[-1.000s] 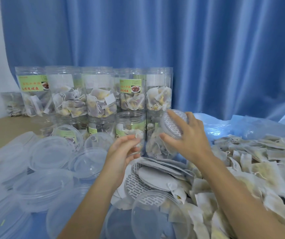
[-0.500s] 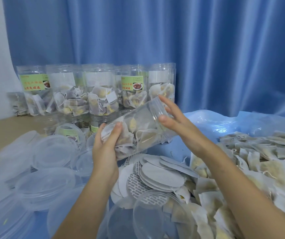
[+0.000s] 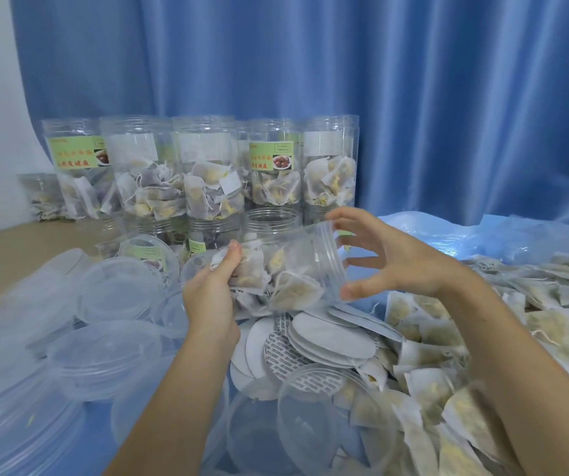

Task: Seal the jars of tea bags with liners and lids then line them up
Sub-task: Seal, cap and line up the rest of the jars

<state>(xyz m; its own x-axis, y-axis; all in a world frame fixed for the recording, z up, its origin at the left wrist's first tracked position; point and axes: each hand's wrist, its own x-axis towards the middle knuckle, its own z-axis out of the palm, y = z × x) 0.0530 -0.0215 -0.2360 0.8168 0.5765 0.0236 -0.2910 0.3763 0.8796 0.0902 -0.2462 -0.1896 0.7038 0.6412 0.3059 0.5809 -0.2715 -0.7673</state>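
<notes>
since half a second ago the right hand (image 3: 393, 266) has let go of the jar's mouth end and spread its fingers, while the jar (image 3: 283, 269) has stayed tipped on its side in the left hand (image 3: 214, 290). head view: the left hand is clamped round the jar's base end, thumb on top, and carries it above the heap of liners (image 3: 314, 338). from that grip the jar's long axis runs rightward and slightly up, ending in the threaded mouth just beside the right hand's open palm. the right hand holds nothing; thumb and forefinger bracket the mouth without clearly touching it. whether a liner already sits in the mouth i cannot tell. tea bags fill the jar's base half. below and to the left of the grip lie the clear lids (image 3: 118, 293), closer to the left hand, but that hand is busy, so the free right hand would likely have to cross over for one. beyond the grip stand the filled jars (image 3: 207, 173) in stacked rows before a blue curtain (image 3: 413, 97). loose tea bags (image 3: 482, 338) crowd the right side, leaving little bare surface.
</notes>
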